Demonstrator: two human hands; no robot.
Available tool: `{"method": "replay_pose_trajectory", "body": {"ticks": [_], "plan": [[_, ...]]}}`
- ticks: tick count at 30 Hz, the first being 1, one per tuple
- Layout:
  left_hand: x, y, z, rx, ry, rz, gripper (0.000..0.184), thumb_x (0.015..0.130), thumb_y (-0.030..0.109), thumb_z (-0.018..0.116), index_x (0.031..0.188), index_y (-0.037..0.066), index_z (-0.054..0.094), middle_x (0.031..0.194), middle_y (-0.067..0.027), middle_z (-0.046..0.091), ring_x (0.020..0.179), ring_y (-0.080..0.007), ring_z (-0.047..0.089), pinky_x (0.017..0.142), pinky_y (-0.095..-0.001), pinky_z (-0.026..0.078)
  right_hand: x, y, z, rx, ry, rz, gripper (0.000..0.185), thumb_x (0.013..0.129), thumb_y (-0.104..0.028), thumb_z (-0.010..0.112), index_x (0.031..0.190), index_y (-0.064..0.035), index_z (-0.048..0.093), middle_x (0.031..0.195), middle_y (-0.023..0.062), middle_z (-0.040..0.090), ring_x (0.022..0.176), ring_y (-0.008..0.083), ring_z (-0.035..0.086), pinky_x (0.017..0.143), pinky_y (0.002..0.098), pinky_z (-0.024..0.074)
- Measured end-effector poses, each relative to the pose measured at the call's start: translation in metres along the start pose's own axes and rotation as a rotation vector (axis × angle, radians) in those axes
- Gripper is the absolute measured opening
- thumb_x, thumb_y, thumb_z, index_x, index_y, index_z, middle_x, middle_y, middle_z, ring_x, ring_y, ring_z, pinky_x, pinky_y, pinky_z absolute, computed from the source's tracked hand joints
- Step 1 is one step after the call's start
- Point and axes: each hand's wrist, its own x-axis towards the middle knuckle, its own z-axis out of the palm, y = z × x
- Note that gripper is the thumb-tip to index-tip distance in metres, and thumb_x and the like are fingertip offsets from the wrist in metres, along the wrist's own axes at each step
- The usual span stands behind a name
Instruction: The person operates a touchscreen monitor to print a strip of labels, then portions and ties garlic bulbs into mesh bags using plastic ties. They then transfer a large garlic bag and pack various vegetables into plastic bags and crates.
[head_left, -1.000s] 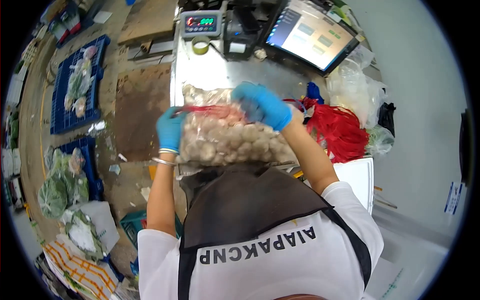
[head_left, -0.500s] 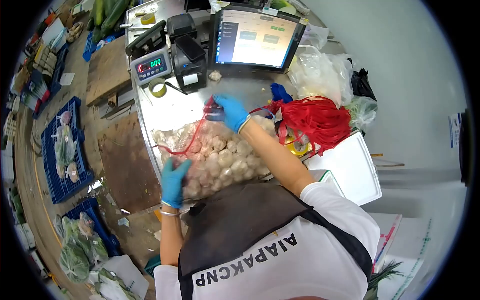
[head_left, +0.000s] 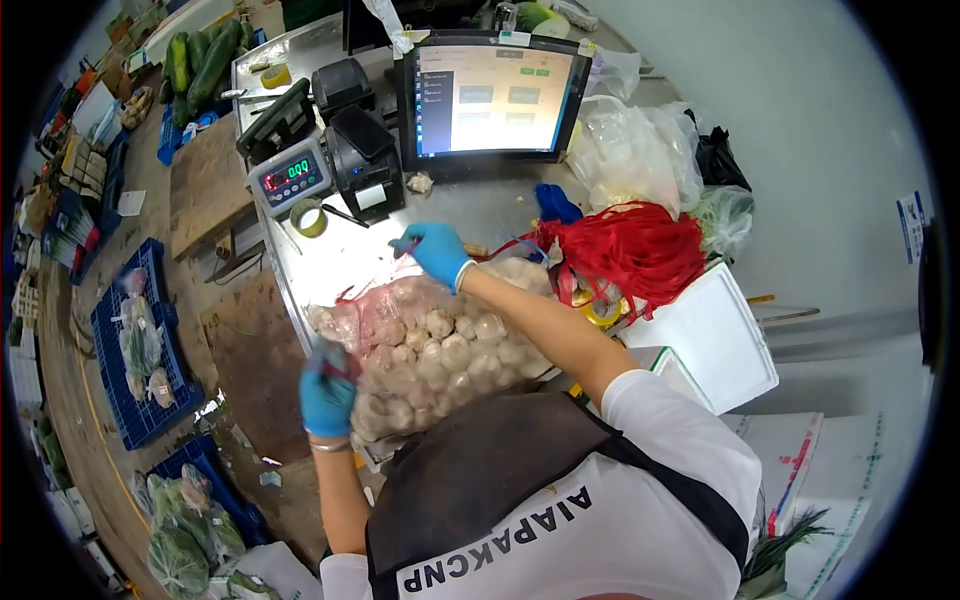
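Note:
A clear plastic bag full of garlic bulbs (head_left: 440,350) lies across the metal counter just in front of me, with pinkish-red netting showing on its left part. My right hand (head_left: 436,256), in a blue glove, is above the bag's far edge. Its fingers are pinched together with a bit of red strip at their tips. Beside the bag's near left corner is my left hand (head_left: 328,392), also gloved in blue. Motion smears its fingers, and something dark red shows by them; whether they grip it is unclear.
A scale (head_left: 290,178) reading 0.00, a printer (head_left: 360,165) and a monitor (head_left: 492,100) stand along the back. To the right are a heap of red strips (head_left: 635,250), clear plastic bags (head_left: 635,150) and a white foam box (head_left: 715,340). Tape (head_left: 308,218) lies near the scale.
My left hand has moved left and nearer to me, off the bag's front. The red strip that stretched across the bag no longer spans it. My right hand stays beyond the bag.

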Motion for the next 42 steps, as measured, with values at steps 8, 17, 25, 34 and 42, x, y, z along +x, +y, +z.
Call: {"method": "replay_pose_trajectory", "body": {"ticks": [8,17,25,34,42], "plan": [[0.056,0.072,-0.078,1.036,0.347,0.685,0.007,0.090,0.011,0.061,0.085,0.008,0.065,0.072,0.0020,0.055,0.065,-0.0062,0.048,0.059,-0.0235,0.039,0.023,-0.020,-0.026,0.582,-0.430,0.166,0.029,0.093,-0.025,0.057,0.083,-0.0019,0.071,0.070,0.0058,0.067,0.046,0.0111,0.051,0.040,0.0259,0.0439],[0.003,0.054,0.009,1.066,-0.033,-0.036,0.012,0.091,0.016,0.063,0.093,0.005,0.068,0.065,0.0056,0.053,0.051,-0.0031,0.042,0.047,-0.0200,0.030,0.076,0.013,0.001,1.144,-0.472,0.714,0.021,0.096,-0.020,0.055,0.085,-0.0039,0.062,0.059,0.0004,0.053,0.045,0.0062,0.039,0.041,0.0213,0.0327],[0.008,0.072,-0.038,0.809,0.407,0.498,0.019,0.098,0.019,0.053,0.096,0.005,0.067,0.062,0.0059,0.049,0.046,-0.0002,0.033,0.043,-0.0179,0.023,0.031,0.013,-0.041,0.386,-0.951,0.042,0.059,0.087,-0.021,0.068,0.139,-0.0055,0.047,0.127,0.0125,0.053,0.103,0.0218,0.060,0.092,0.0327,0.0504],[0.009,0.045,-0.044,0.867,0.429,0.605,0.021,0.099,0.021,0.053,0.100,0.004,0.066,0.076,0.0000,0.064,0.049,-0.0006,0.036,0.043,-0.0193,0.025,0.133,0.023,-0.123,-0.659,-0.044,-0.088,0.057,0.082,-0.046,0.068,0.114,-0.0003,0.061,0.153,0.0228,0.025,0.104,0.0377,0.063,0.090,0.0430,0.0511],[-0.009,0.033,-0.018,0.862,0.487,0.574,0.019,0.098,0.018,0.053,0.098,0.004,0.065,0.081,0.0009,0.066,0.051,-0.0005,0.036,0.045,-0.0192,0.026,0.178,0.033,-0.122,-0.792,-0.026,-0.085,0.046,0.086,-0.044,0.065,0.106,-0.0024,0.062,0.158,0.0201,0.015,0.097,0.0359,0.066,0.085,0.0428,0.0535]]}}
